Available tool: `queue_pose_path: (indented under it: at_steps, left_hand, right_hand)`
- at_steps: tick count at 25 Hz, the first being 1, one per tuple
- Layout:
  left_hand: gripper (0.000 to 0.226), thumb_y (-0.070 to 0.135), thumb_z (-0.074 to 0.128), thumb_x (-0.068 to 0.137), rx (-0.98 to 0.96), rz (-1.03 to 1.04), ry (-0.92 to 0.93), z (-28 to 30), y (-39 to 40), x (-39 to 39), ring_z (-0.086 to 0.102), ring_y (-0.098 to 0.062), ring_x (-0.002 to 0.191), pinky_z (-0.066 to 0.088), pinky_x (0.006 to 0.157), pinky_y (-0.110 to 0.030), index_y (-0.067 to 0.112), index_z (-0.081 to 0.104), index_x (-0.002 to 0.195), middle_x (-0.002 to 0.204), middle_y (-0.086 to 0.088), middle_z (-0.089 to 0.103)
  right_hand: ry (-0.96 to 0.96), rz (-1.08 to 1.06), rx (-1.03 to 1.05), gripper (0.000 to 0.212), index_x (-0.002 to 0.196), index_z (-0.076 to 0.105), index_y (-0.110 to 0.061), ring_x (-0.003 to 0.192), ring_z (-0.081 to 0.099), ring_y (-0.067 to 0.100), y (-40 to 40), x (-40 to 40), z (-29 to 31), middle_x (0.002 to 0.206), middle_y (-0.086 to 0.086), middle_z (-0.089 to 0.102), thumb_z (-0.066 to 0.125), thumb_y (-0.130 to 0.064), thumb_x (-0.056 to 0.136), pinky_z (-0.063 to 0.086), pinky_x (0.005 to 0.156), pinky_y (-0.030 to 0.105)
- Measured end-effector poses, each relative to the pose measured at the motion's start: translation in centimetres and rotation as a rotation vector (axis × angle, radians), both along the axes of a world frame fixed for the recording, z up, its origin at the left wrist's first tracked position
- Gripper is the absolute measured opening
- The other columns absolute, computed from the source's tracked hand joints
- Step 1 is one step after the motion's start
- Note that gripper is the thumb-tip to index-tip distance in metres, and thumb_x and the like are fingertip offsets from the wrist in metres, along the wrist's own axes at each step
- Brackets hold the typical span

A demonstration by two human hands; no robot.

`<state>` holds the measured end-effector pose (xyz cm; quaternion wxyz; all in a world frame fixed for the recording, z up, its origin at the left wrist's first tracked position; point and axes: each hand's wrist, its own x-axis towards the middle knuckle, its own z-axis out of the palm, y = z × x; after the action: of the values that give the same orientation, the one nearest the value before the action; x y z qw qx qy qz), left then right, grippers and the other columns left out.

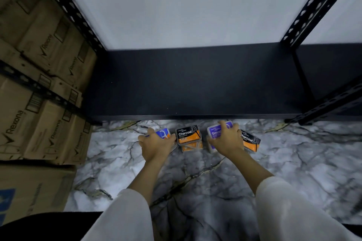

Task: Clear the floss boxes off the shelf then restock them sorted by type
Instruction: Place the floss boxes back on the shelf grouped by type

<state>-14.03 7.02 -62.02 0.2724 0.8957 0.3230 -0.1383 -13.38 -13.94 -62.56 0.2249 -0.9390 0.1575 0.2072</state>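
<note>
The black shelf board [195, 84] lies bare in front of me. On the marble floor just before its front edge stand several floss boxes in a row. My left hand [155, 146] is closed over a blue box [163, 133] at the left end. Beside it stands an orange and black Charcoal box [188, 135], stacked on another orange box. My right hand [227, 141] grips a purple Smooth box [215, 132]. A second Charcoal box [250, 140] lies tilted just right of that hand, partly hidden by it.
Black perforated shelf posts rise at the left [66, 6] and right [313, 6], with a metal rail [333, 101] at the right. Stacked cardboard cartons [39, 84] fill the left side. The marble-patterned floor [195, 172] stretches toward me.
</note>
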Motion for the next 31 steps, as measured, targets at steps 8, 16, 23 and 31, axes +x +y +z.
queue_pose_path:
  at_steps: [8,16,23,31]
  left_hand:
    - [0.069,0.054,0.069,0.071,0.068,-0.110,-0.257,12.6,-1.0,-0.7,0.046,-0.035,0.110,0.049,0.090,-0.046,0.017,0.042,0.122,0.126,-0.011,0.036]
    - [0.071,0.056,0.069,0.069,0.036,-0.137,-0.672,27.4,-0.1,-2.3,0.050,-0.029,0.109,0.053,0.083,-0.045,0.022,0.042,0.125,0.134,-0.007,0.030]
    - [0.074,0.046,0.076,0.072,0.056,-0.098,-1.134,40.2,1.6,-2.7,0.043,-0.023,0.112,0.049,0.076,-0.031,0.015,0.040,0.129,0.130,-0.008,0.035]
    - [0.082,0.055,0.074,0.071,0.246,-0.042,-1.271,49.2,5.3,1.4,0.044,-0.029,0.109,0.048,0.087,-0.040,0.015,0.041,0.134,0.136,-0.009,0.040]
  right_hand:
    - [-0.287,-0.027,0.079,0.080,0.142,0.028,-0.027,0.117,0.040,0.036,0.4,-1.2,13.2,0.131,0.017,0.034,0.069,-0.048,0.076,0.041,0.098,0.044]
    - [-0.642,0.033,0.167,0.072,0.136,0.037,-0.026,0.115,0.042,0.028,2.8,-3.1,29.0,0.130,0.011,0.038,0.070,-0.046,0.075,0.046,0.094,0.040]
    - [-1.000,0.088,0.270,0.075,0.136,0.035,-0.028,0.114,0.044,0.022,6.4,-3.3,41.6,0.132,0.006,0.037,0.074,-0.044,0.074,0.051,0.088,0.035]
    - [-1.219,0.182,0.355,0.068,0.131,0.040,-0.031,0.116,0.044,0.025,9.9,0.1,50.2,0.132,0.005,0.037,0.073,-0.046,0.073,0.047,0.093,0.038]
